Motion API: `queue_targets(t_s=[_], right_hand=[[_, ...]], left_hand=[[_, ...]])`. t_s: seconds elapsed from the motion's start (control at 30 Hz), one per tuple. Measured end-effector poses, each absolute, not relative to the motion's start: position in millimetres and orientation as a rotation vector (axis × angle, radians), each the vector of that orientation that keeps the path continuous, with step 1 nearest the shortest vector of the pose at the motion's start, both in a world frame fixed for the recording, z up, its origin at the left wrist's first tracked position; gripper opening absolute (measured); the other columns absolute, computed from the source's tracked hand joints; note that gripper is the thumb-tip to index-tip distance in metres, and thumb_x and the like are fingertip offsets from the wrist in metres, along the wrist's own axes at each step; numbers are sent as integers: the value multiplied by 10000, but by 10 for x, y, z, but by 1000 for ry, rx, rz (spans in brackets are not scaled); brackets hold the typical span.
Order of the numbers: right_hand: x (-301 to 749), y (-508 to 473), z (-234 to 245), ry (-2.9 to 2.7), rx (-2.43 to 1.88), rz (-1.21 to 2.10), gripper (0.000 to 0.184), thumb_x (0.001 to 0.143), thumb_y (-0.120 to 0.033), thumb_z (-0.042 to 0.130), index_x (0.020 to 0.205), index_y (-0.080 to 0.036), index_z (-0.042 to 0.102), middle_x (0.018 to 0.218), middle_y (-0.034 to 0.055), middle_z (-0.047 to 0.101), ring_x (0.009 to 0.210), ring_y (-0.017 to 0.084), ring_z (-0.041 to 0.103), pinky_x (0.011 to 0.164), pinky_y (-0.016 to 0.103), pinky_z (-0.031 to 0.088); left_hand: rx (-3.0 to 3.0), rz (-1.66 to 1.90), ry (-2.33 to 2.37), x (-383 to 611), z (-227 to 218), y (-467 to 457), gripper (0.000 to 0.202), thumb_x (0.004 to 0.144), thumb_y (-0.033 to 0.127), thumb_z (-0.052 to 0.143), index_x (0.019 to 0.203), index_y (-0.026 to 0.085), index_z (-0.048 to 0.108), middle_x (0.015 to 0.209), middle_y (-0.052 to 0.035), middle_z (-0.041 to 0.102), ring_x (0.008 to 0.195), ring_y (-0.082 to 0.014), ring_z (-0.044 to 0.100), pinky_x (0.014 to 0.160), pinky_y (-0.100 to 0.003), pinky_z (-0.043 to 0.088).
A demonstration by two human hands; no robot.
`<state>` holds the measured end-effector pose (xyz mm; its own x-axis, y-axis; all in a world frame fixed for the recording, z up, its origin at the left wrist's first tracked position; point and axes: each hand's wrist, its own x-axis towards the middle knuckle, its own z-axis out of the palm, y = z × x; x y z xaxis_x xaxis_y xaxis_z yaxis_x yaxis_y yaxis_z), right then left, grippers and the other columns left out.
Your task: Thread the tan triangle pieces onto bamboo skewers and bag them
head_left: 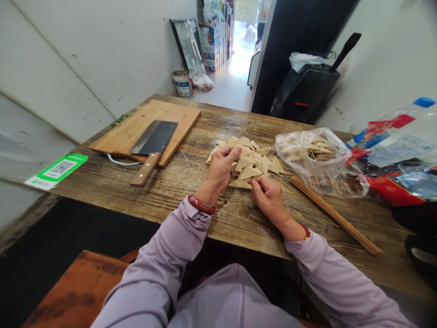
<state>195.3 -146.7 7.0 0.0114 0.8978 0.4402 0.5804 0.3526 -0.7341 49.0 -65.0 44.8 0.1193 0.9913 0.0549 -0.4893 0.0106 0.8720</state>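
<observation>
A pile of tan triangular tofu pieces (251, 159) lies on the wooden table (191, 182). My left hand (220, 168) rests on the pile's left side, its fingers curled over some pieces. My right hand (268, 196) sits at the pile's near edge, fingers pinched at a triangle; I cannot make out whether a skewer is in them. A bundle of bamboo skewers (334, 214) lies just right of my right hand.
A cleaver (153, 143) lies on a cutting board (136, 130) at the left. A clear bag of more pieces (314, 152) and a plastic bottle with packets (399, 150) sit at the right. A black bin (303, 89) stands behind the table.
</observation>
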Motion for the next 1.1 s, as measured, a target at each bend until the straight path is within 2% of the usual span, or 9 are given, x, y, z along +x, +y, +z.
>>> queue_targets(t_s=[0.53,0.8,1.1], right_hand=[[1987,-1487,48,-1674,-1306,434,252,975,-364,497,802,-247,638,606,-6,606,567,171,571,603,300,433],[1983,-1500,40,-1668,-1310,445,233,961,-353,515,784,-250,627,718,35,698,673,194,646,651,315,459],[1972,-1481,43,-1672,-1321,416,247,962,-334,513,759,-239,615,625,2,606,599,175,576,616,303,419]], left_hand=[[908,1333,744,458,484,-678,397,637,473,905,720,144,700,717,-3,664,648,-91,585,621,-208,475],[944,1360,766,470,453,-668,395,645,487,892,729,148,709,736,-5,673,678,-99,587,665,-219,486],[987,1364,796,513,440,-686,371,691,475,864,714,138,710,672,9,617,642,-97,538,626,-223,440]])
